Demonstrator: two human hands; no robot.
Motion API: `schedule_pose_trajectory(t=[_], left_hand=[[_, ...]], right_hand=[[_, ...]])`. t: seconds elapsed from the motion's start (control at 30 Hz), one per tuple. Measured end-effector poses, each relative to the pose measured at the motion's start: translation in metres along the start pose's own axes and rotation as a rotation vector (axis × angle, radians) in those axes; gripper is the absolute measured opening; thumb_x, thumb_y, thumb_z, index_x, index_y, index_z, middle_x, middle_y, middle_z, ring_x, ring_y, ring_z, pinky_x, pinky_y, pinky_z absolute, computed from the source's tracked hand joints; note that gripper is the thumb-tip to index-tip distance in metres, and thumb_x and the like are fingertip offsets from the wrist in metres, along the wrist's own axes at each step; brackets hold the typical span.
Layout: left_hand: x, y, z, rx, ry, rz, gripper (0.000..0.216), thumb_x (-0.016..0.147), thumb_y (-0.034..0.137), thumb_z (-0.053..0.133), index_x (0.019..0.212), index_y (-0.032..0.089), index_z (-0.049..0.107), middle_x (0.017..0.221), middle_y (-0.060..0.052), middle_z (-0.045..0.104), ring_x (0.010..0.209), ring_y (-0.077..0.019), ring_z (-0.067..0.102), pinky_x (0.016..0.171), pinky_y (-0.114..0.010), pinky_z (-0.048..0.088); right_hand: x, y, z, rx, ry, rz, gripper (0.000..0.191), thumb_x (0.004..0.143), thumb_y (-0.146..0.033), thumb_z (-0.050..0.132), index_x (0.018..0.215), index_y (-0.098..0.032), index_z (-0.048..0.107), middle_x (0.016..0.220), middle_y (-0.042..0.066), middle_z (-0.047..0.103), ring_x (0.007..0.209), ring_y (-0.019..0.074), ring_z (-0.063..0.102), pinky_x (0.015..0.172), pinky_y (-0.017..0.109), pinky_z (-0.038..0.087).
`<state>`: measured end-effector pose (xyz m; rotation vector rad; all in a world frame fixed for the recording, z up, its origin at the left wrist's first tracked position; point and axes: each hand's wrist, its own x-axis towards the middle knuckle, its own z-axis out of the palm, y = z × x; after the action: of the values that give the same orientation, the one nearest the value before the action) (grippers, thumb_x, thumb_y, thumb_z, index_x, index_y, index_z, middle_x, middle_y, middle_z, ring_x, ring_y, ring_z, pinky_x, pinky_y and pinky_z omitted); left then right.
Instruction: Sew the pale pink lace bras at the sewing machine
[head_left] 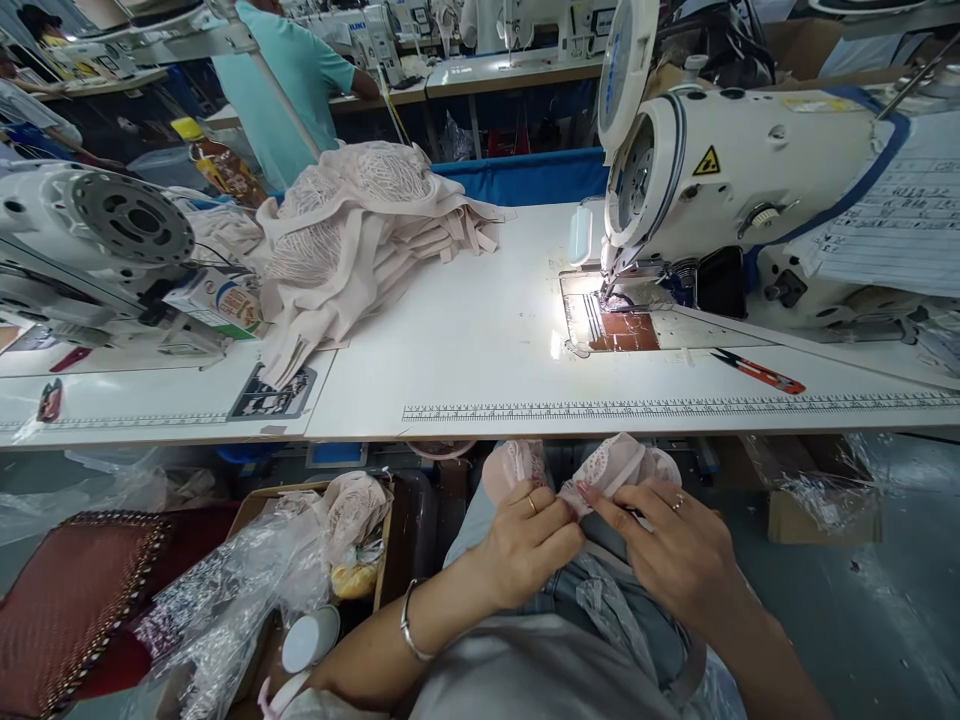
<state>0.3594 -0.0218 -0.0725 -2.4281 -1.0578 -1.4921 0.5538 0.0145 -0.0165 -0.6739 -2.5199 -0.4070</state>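
A pale pink lace bra [626, 465] lies across my lap, below the table's front edge, with its two cups turned toward the table. My left hand [532, 545] is closed, pinching the bra's middle between the cups. Close beside it, my right hand [671, 545] has its thumb and fingers curled on the fabric of the right cup. A small dark thing shows between the right fingers, too little of it to name. Both hands hide part of the bra.
A sewing machine [735, 170] stands lit at the right, with orange thread snips [759, 371] before it. A heap of pale bras [360, 230] lies left of centre. Another machine [97, 250] is at the far left. A box with plastic bags [300, 560] sits beside my left arm.
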Motion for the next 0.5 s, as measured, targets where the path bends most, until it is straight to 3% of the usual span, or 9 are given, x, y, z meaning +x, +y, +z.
schedule_pose_trajectory(t=[0.33, 0.5], left_hand=[[-0.0025, -0.0002, 0.0017, 0.018, -0.003, -0.001, 0.031, 0.101, 0.008, 0.04, 0.072, 0.017, 0.05, 0.068, -0.001, 0.05, 0.066, -0.0148, 0.039, 0.067, -0.03, 0.03], [0.0006, 0.0007, 0.0025, 0.005, 0.025, 0.004, 0.033, 0.102, 0.009, 0.039, 0.071, 0.017, 0.048, 0.067, -0.001, 0.05, 0.065, -0.0146, 0.037, 0.065, -0.03, 0.03]], right_hand=[[-0.0021, 0.0008, 0.0033, 0.036, 0.014, 0.008, 0.039, 0.092, 0.003, 0.05, 0.118, -0.017, 0.071, 0.08, 0.003, 0.067, 0.072, 0.0137, 0.06, 0.068, 0.031, 0.046], [-0.0049, -0.002, 0.0092, 0.246, 0.079, 0.109, 0.046, 0.093, 0.005, 0.049, 0.129, -0.018, 0.065, 0.081, 0.003, 0.064, 0.073, 0.0125, 0.059, 0.064, 0.026, 0.046]])
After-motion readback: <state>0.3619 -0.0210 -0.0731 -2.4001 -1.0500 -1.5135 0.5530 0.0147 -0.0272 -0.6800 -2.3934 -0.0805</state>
